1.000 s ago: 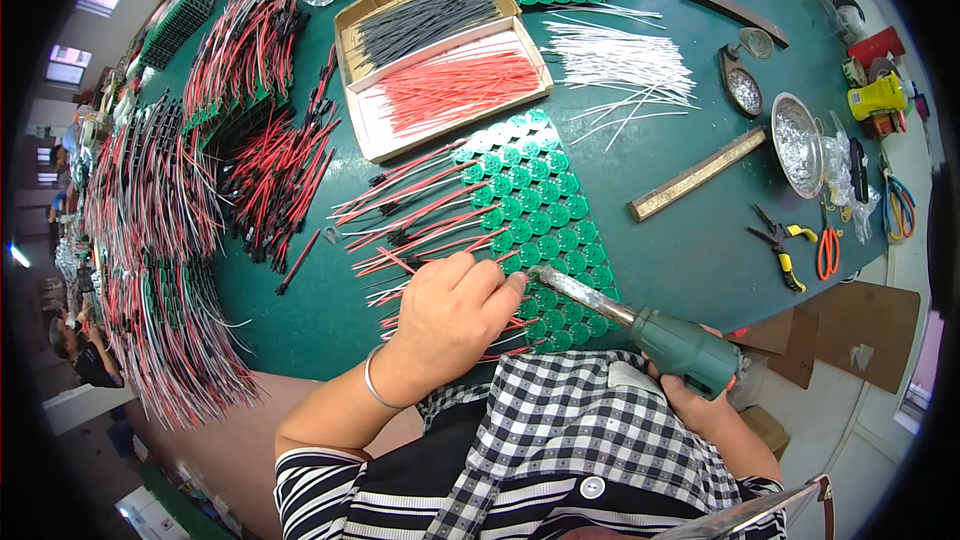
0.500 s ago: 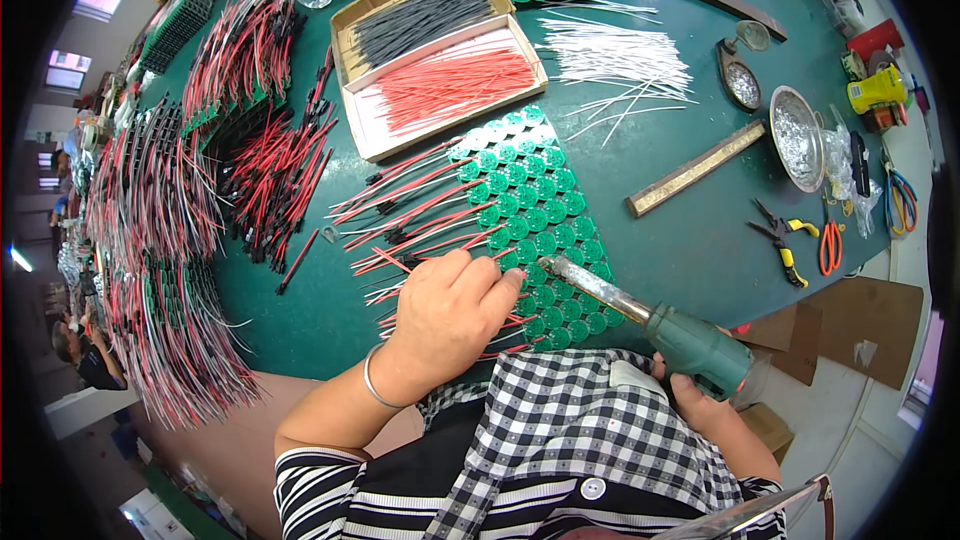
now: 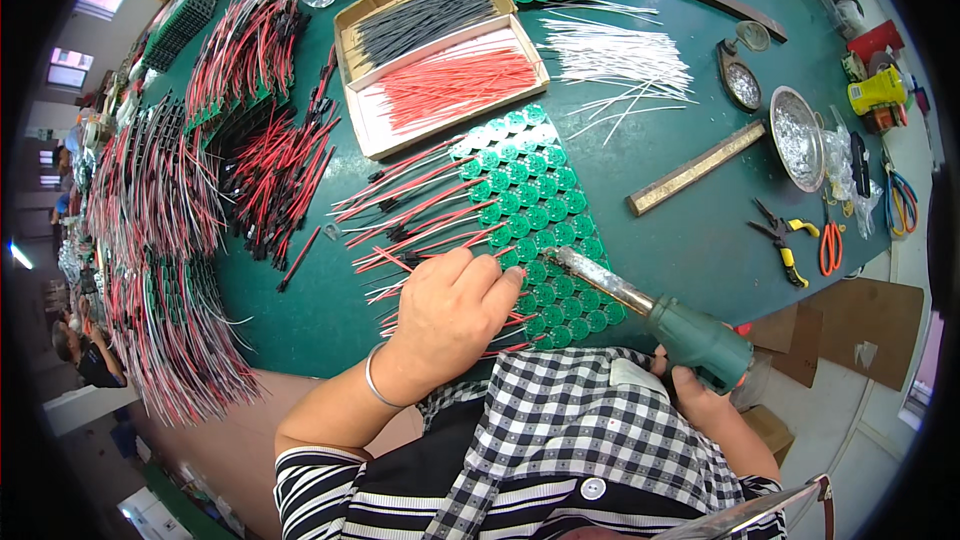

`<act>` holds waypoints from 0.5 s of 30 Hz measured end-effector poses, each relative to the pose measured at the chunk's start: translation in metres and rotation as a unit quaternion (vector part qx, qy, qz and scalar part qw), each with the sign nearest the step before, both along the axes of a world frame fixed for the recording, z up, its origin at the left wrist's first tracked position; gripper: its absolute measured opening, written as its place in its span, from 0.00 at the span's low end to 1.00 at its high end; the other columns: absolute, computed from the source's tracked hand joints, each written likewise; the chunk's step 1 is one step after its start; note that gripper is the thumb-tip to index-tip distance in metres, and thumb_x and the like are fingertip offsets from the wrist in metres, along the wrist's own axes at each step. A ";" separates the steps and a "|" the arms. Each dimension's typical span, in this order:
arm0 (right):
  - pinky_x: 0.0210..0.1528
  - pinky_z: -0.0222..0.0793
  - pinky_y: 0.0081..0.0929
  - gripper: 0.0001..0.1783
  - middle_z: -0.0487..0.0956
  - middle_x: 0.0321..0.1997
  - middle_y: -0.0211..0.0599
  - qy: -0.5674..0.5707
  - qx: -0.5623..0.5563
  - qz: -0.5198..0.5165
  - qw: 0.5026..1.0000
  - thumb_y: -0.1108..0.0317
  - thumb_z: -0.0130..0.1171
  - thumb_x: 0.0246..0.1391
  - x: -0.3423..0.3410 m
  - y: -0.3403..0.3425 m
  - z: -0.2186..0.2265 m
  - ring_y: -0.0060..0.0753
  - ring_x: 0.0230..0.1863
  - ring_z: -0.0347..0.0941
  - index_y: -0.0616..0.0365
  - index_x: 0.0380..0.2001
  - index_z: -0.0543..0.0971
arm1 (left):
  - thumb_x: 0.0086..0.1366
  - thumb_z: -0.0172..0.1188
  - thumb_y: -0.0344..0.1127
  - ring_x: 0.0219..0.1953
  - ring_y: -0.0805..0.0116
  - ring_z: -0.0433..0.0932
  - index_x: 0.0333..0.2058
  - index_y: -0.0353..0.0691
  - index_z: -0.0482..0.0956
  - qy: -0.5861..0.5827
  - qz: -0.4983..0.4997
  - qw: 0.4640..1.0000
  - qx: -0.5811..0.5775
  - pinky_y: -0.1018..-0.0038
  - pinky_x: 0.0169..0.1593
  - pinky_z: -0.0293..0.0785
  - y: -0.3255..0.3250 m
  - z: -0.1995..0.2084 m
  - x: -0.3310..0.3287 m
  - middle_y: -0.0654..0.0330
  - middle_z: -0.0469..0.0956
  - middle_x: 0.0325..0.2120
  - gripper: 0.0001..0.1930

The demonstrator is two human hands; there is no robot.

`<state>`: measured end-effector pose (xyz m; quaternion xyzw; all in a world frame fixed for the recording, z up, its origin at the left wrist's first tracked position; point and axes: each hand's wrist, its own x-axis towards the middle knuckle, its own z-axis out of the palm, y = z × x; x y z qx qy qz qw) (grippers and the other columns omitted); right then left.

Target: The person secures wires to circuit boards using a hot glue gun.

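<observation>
- Soldering lead wires point(image 3: 430, 215) onto the green circuit-board panel point(image 3: 545, 205) appears to be the step in hand; many leads fan out from its left side, while the rows nearer the body are partly covered by the hand.
- The left hand point(image 3: 455, 300) is curled closed at the panel's left edge, thumb and forefinger drawn together — whether a wire sits between them cannot be told.
- The right hand point(image 3: 695, 398) is wrapped round the handle of the green soldering iron point(image 3: 700, 345), its metal tip over the panel, just beside the left fingertips; contact is unclear.
- The next move seems to call for a steady left hand and a small, exact tip placement, clear of the fingers.
- The panel lies on the green desk point(image 3: 690, 260), its near end close to the checked cloth point(image 3: 570, 400) over the person's front.
- Room to swing the iron lies right of the panel — bare desk as far as the pliers point(image 3: 780, 240) and orange-handled scissors point(image 3: 829, 245) near the right edge.
- Leftward is tighter: leads, then loose red-and-black connector wires point(image 3: 280, 190). Beyond the far end stands the tray of red wires point(image 3: 460, 90).
</observation>
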<state>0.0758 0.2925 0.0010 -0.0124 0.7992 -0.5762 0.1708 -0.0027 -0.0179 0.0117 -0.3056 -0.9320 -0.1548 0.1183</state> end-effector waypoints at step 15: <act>0.52 0.70 0.35 0.16 0.80 0.46 0.39 -0.016 -0.042 0.017 0.999 0.62 0.58 0.59 0.021 0.015 -0.008 0.37 0.43 0.78 0.60 0.46 0.80 | 0.47 0.66 0.31 0.23 0.68 0.67 0.31 0.42 0.82 0.004 0.010 1.000 -0.017 0.72 0.25 0.64 0.004 0.001 0.006 0.66 0.70 0.22 0.10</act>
